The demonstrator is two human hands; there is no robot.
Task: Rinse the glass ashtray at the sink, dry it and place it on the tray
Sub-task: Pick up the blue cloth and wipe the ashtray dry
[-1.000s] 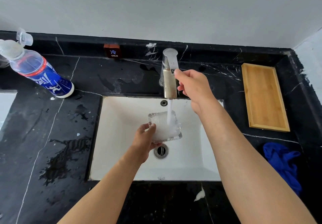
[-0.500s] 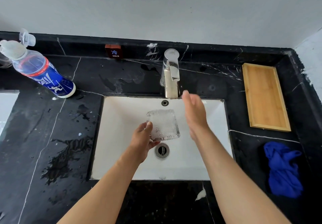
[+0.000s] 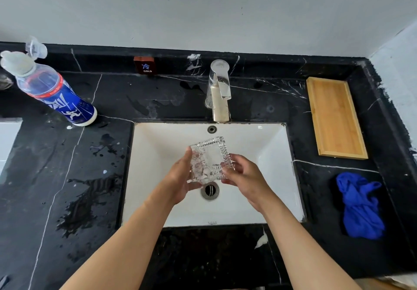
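Both hands [image 3: 180, 180] grip ashtray [image 3: 208, 159] over sink [image 3: 158, 154]

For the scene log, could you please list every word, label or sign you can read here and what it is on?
"COLD", under a blue character I cannot make out: small dark red sign on the black backsplash.
Blue bottle label: white lettering and a running figure, too blurred to read.
Sink front edge: tiny mark, illegible.

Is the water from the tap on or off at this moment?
Off. No stream falls from the faucet spout, and the glass ashtray is held below it over the sink.
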